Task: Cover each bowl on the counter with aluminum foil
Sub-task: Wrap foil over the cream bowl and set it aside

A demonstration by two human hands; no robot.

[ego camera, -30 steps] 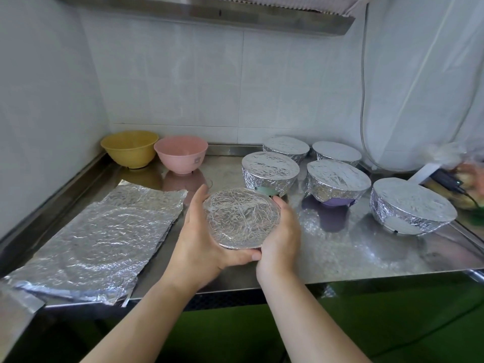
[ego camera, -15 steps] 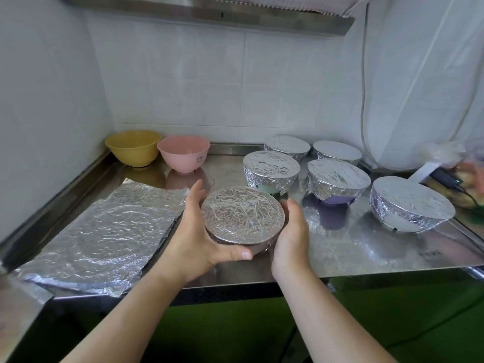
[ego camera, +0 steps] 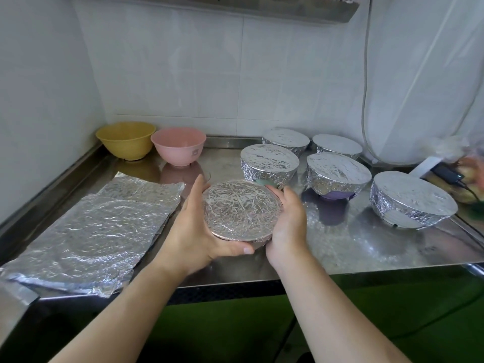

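**Foil over six bowls, two bare**

Foil covers the bowl [ego camera: 242, 210] you hold between both hands, near the counter's front edge. Your left hand [ego camera: 192, 231] cups its left side, fingers up along the far rim and thumb curled under the near rim. Your right hand [ego camera: 286, 226] wraps the right side, fingers curved round the wall. The bowl tilts toward you, and a pinkish rim shows under the foil at its near edge.

To your left lies a stack of foil sheets [ego camera: 86, 231], flat and crinkled; how many sheets, you cannot tell.

Count the wrapped ones beyond your hands: five. One [ego camera: 269, 163] sits just behind the held bowl, with a bit of green base showing. To its right stands one with a purple base [ego camera: 337, 176]. Further right, near the counter's right edge, is one with a white base [ego camera: 411, 200]. Two more stand behind these by the wall, one [ego camera: 285, 140] on the left and one [ego camera: 336, 146] on the right.

Two bowls are bare, side by side in the far left corner: a yellow one [ego camera: 125, 140] and a pink one [ego camera: 178, 145].

Your counter [ego camera: 353, 242] is shiny steel with a raised lip at the left and back. White tiles [ego camera: 183, 74] line the back and left walls. White plastic sheeting [ego camera: 424, 74] hangs at the right with a cord running down it, and a steel shelf runs overhead. The cabinet front below is green.
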